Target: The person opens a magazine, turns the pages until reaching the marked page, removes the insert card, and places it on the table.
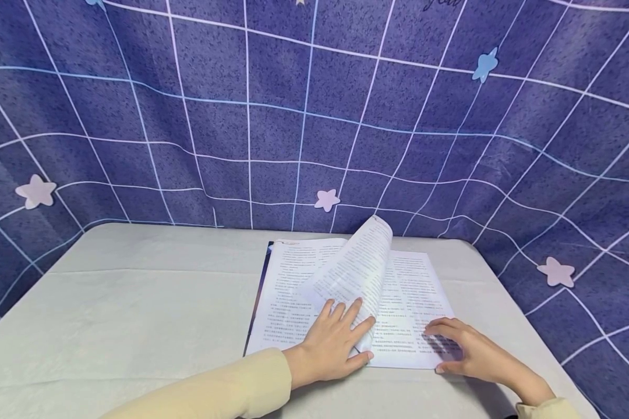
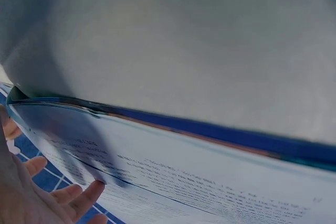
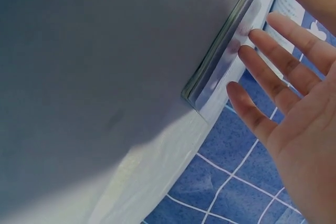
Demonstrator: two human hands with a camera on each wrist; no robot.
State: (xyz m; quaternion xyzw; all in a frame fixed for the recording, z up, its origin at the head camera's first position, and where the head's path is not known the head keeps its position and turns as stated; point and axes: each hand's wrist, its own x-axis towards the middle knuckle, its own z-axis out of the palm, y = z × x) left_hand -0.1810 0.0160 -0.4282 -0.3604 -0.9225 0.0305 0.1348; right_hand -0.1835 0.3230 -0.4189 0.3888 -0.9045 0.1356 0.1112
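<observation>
An open book (image 1: 288,302) with printed text lies on the bed-like grey surface. One page (image 1: 356,262) stands partly lifted near the middle, its top curling up and over to the left. My left hand (image 1: 331,346) rests with spread fingers on the lower part of that page, near the spine. Above the lower right corner of the right-hand page is my right hand (image 1: 474,352), fingers loosely bent and nothing held. In the right wrist view its fingers (image 3: 268,82) are extended beside the book's edge (image 3: 220,72); whether they touch it I cannot tell.
A pale grey cloth surface (image 1: 152,314) extends around the book, mostly to its left. Behind it and at the sides hangs a blue curtain (image 1: 215,134) with white grid lines and star shapes. The book's dark cover edge (image 1: 259,297) shows on the left.
</observation>
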